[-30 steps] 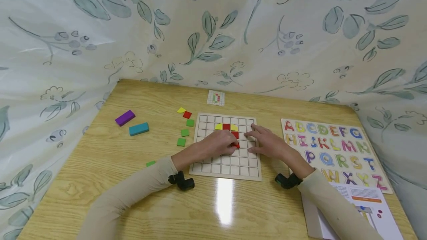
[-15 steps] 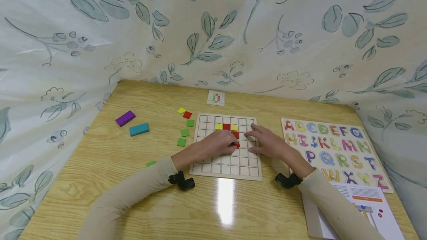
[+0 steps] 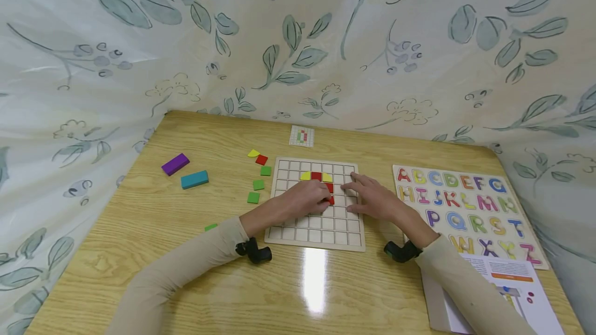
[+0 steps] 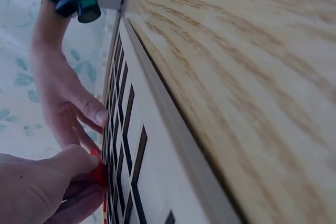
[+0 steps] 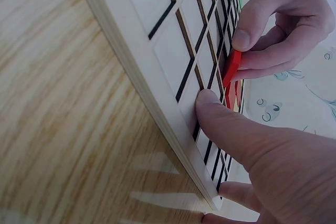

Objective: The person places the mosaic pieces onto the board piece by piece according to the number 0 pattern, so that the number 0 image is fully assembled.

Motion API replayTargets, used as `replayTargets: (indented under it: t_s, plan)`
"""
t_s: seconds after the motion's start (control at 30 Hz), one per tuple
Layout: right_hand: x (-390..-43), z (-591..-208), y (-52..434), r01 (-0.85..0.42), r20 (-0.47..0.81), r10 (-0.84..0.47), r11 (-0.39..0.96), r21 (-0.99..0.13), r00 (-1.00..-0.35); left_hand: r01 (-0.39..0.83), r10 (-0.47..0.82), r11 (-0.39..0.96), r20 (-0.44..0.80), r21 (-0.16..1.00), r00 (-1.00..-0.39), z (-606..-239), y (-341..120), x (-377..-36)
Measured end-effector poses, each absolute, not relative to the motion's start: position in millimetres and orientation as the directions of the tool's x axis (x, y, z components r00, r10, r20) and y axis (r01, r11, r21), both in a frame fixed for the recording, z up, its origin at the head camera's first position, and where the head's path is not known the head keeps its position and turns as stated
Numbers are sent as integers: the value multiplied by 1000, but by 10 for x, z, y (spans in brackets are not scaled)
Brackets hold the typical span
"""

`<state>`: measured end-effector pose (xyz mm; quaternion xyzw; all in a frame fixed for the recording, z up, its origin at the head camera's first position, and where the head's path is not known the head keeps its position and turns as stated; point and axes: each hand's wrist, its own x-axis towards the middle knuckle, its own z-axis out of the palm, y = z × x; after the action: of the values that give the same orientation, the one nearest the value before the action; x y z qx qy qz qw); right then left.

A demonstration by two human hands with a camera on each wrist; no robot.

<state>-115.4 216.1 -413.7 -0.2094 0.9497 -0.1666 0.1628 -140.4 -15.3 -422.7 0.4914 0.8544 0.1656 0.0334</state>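
Observation:
A pale wooden grid board (image 3: 298,234) (image 4: 152,129) (image 5: 152,56) lies on the table. My left hand (image 3: 304,201) (image 4: 63,182) pinches a red tile (image 3: 331,200) (image 4: 98,170) (image 5: 231,67) and holds it tilted against the board's middle cells. Two yellow pieces and red tiles (image 3: 316,176) sit in the upper rows. My right hand (image 3: 368,198) (image 5: 252,145) rests on the board's right side, fingers fairly straight, thumb (image 5: 210,103) pressed on a cell.
Left of the board lie green tiles (image 3: 253,198), a red tile (image 3: 261,160), a yellow piece (image 3: 253,153), a purple block (image 3: 175,164) and a teal block (image 3: 194,179). A pattern card (image 3: 301,136) lies behind. An alphabet puzzle (image 3: 465,211) and a leaflet (image 3: 507,283) lie right.

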Motion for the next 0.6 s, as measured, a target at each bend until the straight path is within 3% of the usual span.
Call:
replayTargets:
  t_s: [0.6]
  plan:
    - [-1149, -4120, 2155, -337, -240, -447, 858, -387, -862, 833, 844, 471, 127, 289, -521, -4227, -144, -1411]
